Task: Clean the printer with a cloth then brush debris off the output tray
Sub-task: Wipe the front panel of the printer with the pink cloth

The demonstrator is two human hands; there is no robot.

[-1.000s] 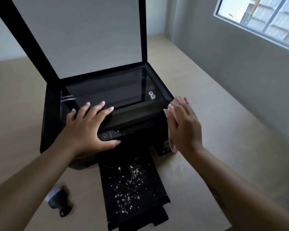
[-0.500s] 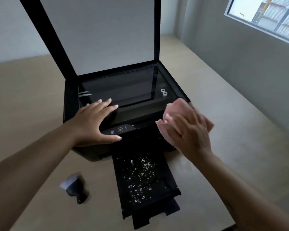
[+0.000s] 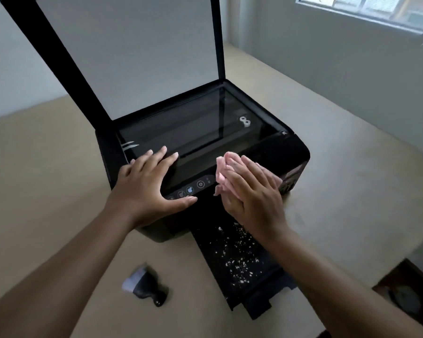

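A black printer [image 3: 293,152] sits on a beige table with its scanner lid [image 3: 132,52] raised. My left hand [image 3: 152,186] lies flat, fingers spread, on the front left of the printer by the control panel [image 3: 198,185]. My right hand [image 3: 252,193] presses a pink cloth [image 3: 224,167] onto the front right of the printer top. Most of the cloth is hidden under that hand. The black output tray [image 3: 239,259] juts toward me, sprinkled with white debris. A small black brush [image 3: 145,284] with pale bristles lies on the table left of the tray.
The beige table [image 3: 340,191] extends right to a grey wall with a window [image 3: 376,8] above. Two small white rings [image 3: 245,121] show under the scanner glass at its right. The table's near right edge drops off by a dark floor area [image 3: 410,289].
My right hand has carried the cloth from the printer's right side up onto its front top surface. My left hand has stayed pressed on the front left. The camera view has shifted.
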